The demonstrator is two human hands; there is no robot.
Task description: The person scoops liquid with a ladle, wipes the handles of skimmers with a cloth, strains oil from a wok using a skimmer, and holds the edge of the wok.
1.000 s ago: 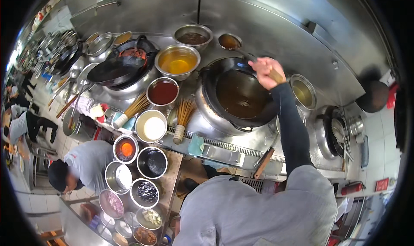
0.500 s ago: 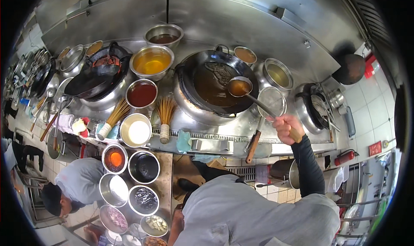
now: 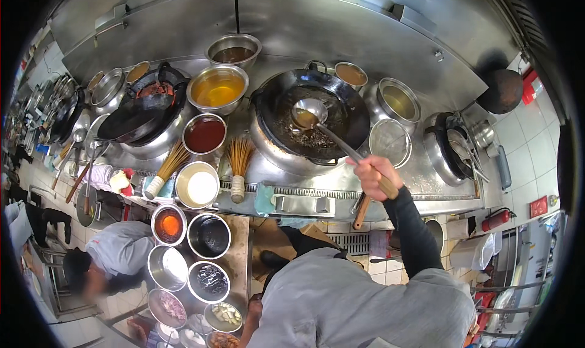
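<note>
My right hand is closed around the wooden grip of a long-handled metal ladle. The ladle's bowl hangs over the middle of a large black wok, with some amber liquid in it. Beneath it, dark liquid with bubbles and small specks covers the wok's bottom. The wok sits on a steel burner ring of the range. My left hand is low beside my body, next to the side table with the steel pots; its fingers are mostly hidden.
A round strainer lies right of the wok. Left of it stand a bowl of yellow liquid, a pot of red sauce and two bamboo brushes. A second wok sits further left. Another person bends down at lower left.
My right hand has moved left and slightly down, carrying the ladle from the wok's right side to its middle. The ladle holds less liquid. The liquid in the wok looks more broken and bubbly.
</note>
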